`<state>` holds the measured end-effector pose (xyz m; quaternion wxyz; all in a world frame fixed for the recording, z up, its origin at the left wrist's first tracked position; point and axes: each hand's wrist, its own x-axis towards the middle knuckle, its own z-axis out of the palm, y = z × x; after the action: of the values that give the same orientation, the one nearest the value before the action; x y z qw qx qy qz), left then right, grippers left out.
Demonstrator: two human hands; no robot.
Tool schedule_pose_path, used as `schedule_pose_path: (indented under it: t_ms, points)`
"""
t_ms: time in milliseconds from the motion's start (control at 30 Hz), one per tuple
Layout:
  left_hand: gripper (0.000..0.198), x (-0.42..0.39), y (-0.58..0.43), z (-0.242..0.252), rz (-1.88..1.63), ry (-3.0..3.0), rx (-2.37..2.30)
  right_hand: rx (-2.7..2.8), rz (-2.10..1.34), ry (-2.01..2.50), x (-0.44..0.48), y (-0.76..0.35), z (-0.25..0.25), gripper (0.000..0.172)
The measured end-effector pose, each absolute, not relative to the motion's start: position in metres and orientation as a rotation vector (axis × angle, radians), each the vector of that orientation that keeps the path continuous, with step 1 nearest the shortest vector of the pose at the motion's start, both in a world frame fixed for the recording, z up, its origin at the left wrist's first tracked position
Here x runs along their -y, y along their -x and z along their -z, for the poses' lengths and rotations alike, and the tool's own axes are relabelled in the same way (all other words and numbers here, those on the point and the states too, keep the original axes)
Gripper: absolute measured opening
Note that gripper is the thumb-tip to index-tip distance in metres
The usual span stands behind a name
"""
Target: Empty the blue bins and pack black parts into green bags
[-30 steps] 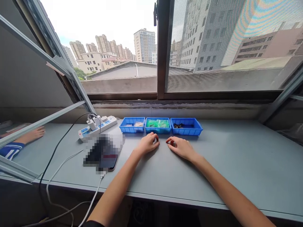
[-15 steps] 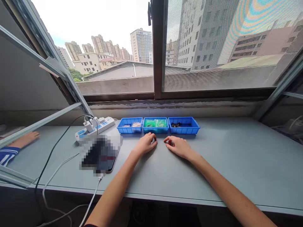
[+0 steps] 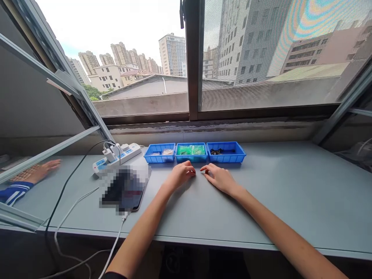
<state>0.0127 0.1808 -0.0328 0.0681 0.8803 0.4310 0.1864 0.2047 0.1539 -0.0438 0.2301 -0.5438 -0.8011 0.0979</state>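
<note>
Both hands hover low over the table just in front of three small blue bins, a short gap between them. My left hand (image 3: 182, 173) has its fingers loosely bent towards the right, with nothing visible in them. It is nearest the middle bin (image 3: 192, 159), which holds green packets (image 3: 191, 150). My right hand (image 3: 217, 177) points left, index finger and thumb a little apart, and holds nothing visible. Nearest to it is the right bin (image 3: 228, 158), with small dark pieces (image 3: 216, 152) at its left end. In the left bin (image 3: 159, 159) lie small pale packets (image 3: 167, 152).
A white power strip (image 3: 124, 155) with plugs and a pixelated dark device (image 3: 128, 192) with a white cable (image 3: 117, 234) stand to the left. Beyond a metal frame (image 3: 87, 133) reaches another person's hand (image 3: 48, 169). A window (image 3: 139, 106) is behind the table.
My left hand has shifted slightly right, and my right hand's fingers have straightened a little. The other person's hand has moved right along the table.
</note>
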Motion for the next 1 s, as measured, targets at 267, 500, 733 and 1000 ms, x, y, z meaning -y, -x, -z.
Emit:
schedule_pose_path:
  t_ms: [267, 500, 733, 1000]
  points:
    - [0.012, -0.183, -0.013, 0.038, -0.671, -2.781, -1.220, 2.063, -0.348, 1.558, -0.153, -0.199, 0.044, 0.011]
    - [0.006, -0.185, -0.013, 0.036, -0.647, -2.780, -1.267, 1.735, -0.682, 1.444, -0.159, -0.196, 0.050, 0.018]
    - [0.009, -0.184, -0.013, 0.036, -0.631, -2.783, -1.295, 1.268, -1.286, 1.274, -0.164, -0.197, 0.044, 0.023]
    - [0.013, -0.186, -0.011, 0.037, -0.699, -2.777, -1.240, 1.048, -1.408, 1.246, -0.163, -0.201, 0.038, 0.021]
